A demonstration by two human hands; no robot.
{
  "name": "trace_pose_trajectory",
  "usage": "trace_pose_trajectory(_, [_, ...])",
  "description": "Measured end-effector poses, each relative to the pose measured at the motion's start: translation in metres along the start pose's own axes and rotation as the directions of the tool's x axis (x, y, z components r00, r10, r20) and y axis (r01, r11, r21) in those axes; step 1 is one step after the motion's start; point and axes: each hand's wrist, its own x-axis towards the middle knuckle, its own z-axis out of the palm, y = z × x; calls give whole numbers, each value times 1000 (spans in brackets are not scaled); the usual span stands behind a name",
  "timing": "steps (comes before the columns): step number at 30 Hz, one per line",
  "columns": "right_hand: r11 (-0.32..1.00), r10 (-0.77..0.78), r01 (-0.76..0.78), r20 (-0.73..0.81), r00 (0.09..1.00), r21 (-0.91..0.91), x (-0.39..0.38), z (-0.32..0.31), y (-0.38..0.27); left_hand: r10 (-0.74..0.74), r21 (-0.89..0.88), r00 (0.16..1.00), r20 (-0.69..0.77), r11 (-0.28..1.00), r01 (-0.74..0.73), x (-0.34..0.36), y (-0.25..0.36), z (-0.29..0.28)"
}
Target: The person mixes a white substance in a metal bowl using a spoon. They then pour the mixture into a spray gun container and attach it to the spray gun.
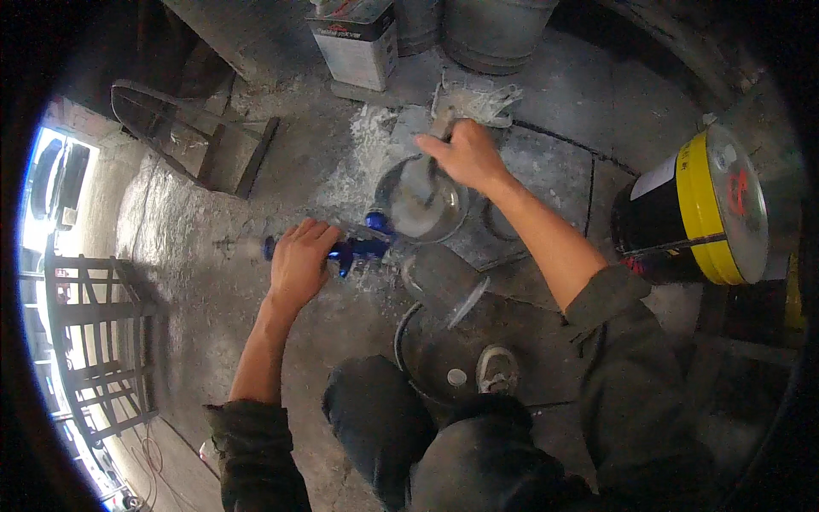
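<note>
My left hand (300, 260) is closed around a blue spray gun (365, 248), held low over the floor with its blue front end beside the rim of a round metal pot (386, 183). Greyish-white liquid (414, 209) lies inside the pot. Above it, my right hand (467, 158) grips a flat, pale-handled tool (444, 122). This tool's lower part reaches down into the pot; it is too blurred to tell whether it is a brush or a stick. A grey cup-shaped container (444, 277) lies tipped just below the pot.
Behind the pot lie a white-smeared crumpled sheet (482, 101), a rectangular can (357, 51) and grey buckets (495, 34). A black-and-yellow drum (704, 205) stands at right. Left are a metal frame (205, 145) and a slatted rack (98, 333). A hoop (399, 341) lies near my shoe (496, 371).
</note>
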Motion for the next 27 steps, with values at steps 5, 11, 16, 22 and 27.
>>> trace_pose_trajectory(5, [977,167,-172,54,985,126,-13,-23,38,-288,-234,955,-73,936,265,-44,-17,12])
trace_pose_trajectory(11, [977,179,-189,100,979,103,-36,28,64,-574,-644,808,132,570,510,-108,-26,56])
trace_pose_trajectory(16, [981,195,-193,171,966,-28,-37,42,42,-638,-758,753,159,410,507,-146,-18,71])
trace_pose_trajectory(22, [995,-61,51,121,991,84,-50,58,34,-668,-776,728,153,375,507,-172,-15,87])
trace_pose_trajectory(27, [999,35,-33,103,994,-26,-56,37,26,-657,-681,744,125,488,546,-159,-12,74])
